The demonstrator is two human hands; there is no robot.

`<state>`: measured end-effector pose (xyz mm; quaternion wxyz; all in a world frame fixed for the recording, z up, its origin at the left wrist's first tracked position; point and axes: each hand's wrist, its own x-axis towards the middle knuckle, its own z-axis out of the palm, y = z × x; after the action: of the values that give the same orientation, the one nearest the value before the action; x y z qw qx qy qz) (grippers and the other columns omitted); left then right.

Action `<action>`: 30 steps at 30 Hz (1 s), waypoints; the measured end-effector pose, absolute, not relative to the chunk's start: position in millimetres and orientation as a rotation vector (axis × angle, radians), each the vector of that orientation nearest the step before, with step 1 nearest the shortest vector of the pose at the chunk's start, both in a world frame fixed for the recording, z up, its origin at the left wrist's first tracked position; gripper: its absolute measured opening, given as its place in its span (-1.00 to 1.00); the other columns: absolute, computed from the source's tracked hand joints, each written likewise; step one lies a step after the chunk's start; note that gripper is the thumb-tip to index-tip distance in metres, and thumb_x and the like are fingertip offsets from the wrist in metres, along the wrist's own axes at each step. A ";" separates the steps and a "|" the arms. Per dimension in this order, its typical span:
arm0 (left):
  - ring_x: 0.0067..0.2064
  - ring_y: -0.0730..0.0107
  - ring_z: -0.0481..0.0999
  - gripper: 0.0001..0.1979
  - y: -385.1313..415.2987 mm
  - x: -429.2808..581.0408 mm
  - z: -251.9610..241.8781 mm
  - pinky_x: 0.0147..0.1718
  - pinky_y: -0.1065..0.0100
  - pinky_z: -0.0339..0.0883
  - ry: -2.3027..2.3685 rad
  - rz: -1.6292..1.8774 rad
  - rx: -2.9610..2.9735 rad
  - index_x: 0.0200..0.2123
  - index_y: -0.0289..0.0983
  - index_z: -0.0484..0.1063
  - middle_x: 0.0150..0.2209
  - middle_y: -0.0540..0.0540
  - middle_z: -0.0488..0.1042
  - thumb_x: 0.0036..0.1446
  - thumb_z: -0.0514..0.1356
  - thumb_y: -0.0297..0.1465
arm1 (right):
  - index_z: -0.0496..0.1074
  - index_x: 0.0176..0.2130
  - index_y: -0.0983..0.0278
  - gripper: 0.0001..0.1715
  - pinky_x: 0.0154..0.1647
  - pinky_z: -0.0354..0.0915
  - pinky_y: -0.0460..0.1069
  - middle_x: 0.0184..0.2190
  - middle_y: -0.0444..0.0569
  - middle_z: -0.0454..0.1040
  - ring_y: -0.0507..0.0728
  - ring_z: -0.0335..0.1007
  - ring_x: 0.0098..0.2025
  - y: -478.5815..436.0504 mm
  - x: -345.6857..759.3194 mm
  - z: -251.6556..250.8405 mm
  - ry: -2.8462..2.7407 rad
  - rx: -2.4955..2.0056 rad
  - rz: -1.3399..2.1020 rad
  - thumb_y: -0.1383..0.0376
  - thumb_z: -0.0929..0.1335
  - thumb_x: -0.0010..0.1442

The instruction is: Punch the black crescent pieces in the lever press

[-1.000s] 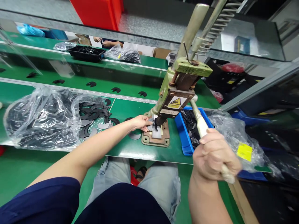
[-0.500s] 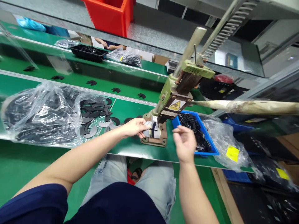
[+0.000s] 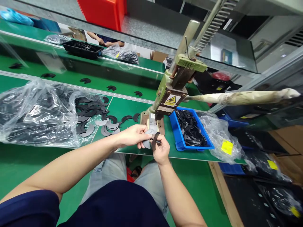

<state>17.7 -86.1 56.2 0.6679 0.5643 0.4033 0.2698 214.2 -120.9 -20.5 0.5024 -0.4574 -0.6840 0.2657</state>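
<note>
In front of the green hand press (image 3: 169,91), my left hand (image 3: 133,136) pinches a flat grey piece (image 3: 147,142). My right hand (image 3: 161,150) touches its right side and grips a dark curved piece (image 3: 155,141), which stands on edge between thumb and fingers. Both hands are over the near edge of the press base (image 3: 161,127). Loose dark and grey curved pieces (image 3: 90,110) lie to the left, partly spilling from a clear plastic bag (image 3: 40,110). Right of the press sits a blue bin (image 3: 177,138) full of small black parts.
The press lever (image 3: 241,97) sticks out to the right over the blue bin. Behind the bench runs a green belt (image 3: 99,85) with several dark pieces. A red bin (image 3: 103,14) stands on the shelf above. Another person's hands (image 3: 105,42) show at the far side.
My right hand has moved left from beside the blue bin to the press base and has taken hold of the dark curved piece. My left hand and the grey piece have come nearer, off the press.
</note>
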 end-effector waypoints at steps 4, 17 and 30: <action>-0.57 0.36 0.54 -0.53 -79.4 12.2 54.0 -0.60 0.43 0.34 0.947 0.561 1.331 -0.37 -0.21 0.31 -0.57 0.02 0.48 0.10 0.42 0.00 | 0.48 -0.13 0.21 -0.79 -0.08 0.42 0.06 -0.24 0.02 0.57 0.12 0.48 -0.19 -120.8 226.3 -4.7 -1.869 -1.068 0.555 0.18 0.30 0.40; -0.47 0.42 0.20 -0.55 -97.2 24.0 45.2 -0.48 0.36 0.01 1.185 0.729 1.763 -0.53 -0.21 0.23 -0.54 0.05 0.23 0.26 0.26 -0.10 | 0.49 -0.05 0.22 -0.78 -0.12 0.38 0.09 -0.22 0.07 0.56 0.16 0.44 -0.19 -123.5 241.6 3.8 -2.197 -0.994 0.283 0.26 0.27 0.42; -0.16 0.26 0.59 -0.86 -111.4 22.0 38.3 -0.11 0.24 0.51 0.785 0.924 2.012 -0.16 -0.15 0.57 -0.21 -0.13 0.59 0.34 0.23 -0.28 | 0.51 -0.01 0.19 -0.72 -0.10 0.47 0.04 -0.23 -0.02 0.60 0.08 0.53 -0.19 -142.0 259.0 44.8 -1.859 -1.133 0.870 0.13 0.30 0.44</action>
<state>22.0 -111.4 38.3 0.3859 0.7901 0.3082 0.3630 259.0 -142.0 44.8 0.3880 -0.4454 -0.7309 0.3419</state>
